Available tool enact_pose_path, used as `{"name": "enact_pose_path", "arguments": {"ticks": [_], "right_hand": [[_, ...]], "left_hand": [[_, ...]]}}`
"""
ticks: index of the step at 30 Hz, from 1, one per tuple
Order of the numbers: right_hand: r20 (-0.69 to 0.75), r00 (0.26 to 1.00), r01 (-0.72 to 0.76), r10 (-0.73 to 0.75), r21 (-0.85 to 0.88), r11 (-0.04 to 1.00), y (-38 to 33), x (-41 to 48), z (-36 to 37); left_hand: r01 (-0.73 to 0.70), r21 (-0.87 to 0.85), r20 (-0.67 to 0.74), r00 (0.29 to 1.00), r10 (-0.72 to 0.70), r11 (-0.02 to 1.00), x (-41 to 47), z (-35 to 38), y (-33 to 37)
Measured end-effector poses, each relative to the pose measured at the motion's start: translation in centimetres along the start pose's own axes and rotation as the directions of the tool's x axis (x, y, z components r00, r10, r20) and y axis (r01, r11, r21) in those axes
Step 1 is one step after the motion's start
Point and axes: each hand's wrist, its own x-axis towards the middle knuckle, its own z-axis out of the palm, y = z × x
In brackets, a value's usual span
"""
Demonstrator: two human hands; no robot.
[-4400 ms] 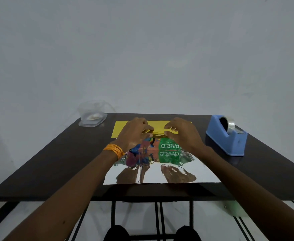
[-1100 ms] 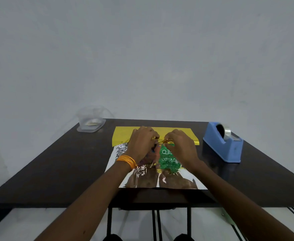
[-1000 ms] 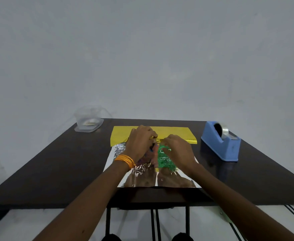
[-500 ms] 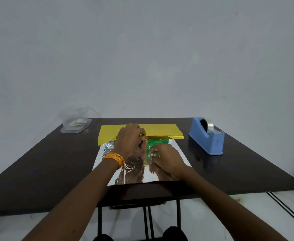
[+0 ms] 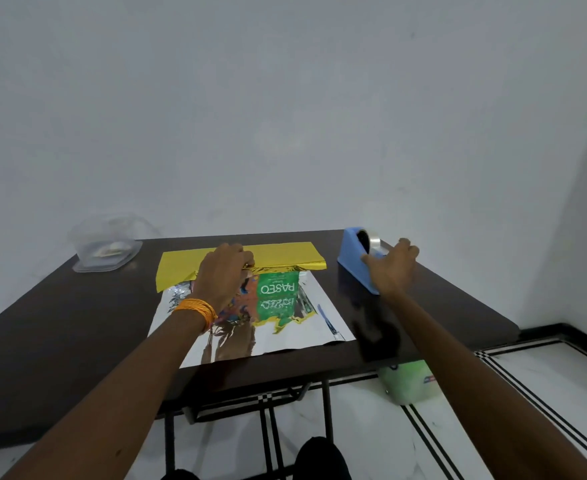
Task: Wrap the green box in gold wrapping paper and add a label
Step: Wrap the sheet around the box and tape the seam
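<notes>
Box position: the green box (image 5: 277,289) sits near the middle of the table (image 5: 77,323), on the silver inner side of the gold wrapping paper (image 5: 285,252). The far flap is folded over the box's top.
Left hand: our left hand (image 5: 221,271) holds the flap's edge down on the box, fingers bent over the fold.
Right hand: our right hand (image 5: 392,268) is over the near end of the blue tape dispenser (image 5: 354,261), fingers loosely apart. We cannot tell whether they touch the tape.
Handling, box: we judge it a light, fairly stiff carton that will slide on the slick foil unless it is pinned from above.
Handling, paper: thin, springy and crease-prone, so we hold it right at the folded edge, pressed flat against the box.
Change from half a second ago: our right hand was down on the box beside the left and has now gone across to the dispenser. The left alone keeps the flap in place.
</notes>
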Motion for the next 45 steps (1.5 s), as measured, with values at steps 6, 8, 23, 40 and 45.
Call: {"name": "enact_pose_path", "arguments": {"ticks": [6,8,23,40,45], "right_hand": [[-0.010,0.999,-0.031,0.031,-0.002,1.000,1.0,2.1,0.2],[0.000,0.999,-0.043,0.043,0.020,0.999,1.3,2.5,0.0],[0.233,0.972,-0.049,-0.006,0.227,0.973,0.1,0.6,0.5],[0.554,0.751,-0.604,0.360,0.356,0.713,-3.4,3.7,-1.4],[0.562,0.784,-0.561,0.266,0.455,0.692,-3.6,2.8,-1.8]], "left_hand": [[0.008,-0.011,0.008,1.000,-0.007,1.000,0.1,0.2,0.1],[0.008,-0.016,0.013,1.000,-0.008,1.000,0.1,0.1,0.1],[-0.009,0.022,0.031,0.999,0.008,1.000,0.1,0.0,0.3],[-0.001,0.026,0.034,0.999,0.000,1.000,-0.1,0.4,0.2],[0.008,0.033,0.034,0.999,-0.009,0.999,-0.1,0.5,0.3]]}}
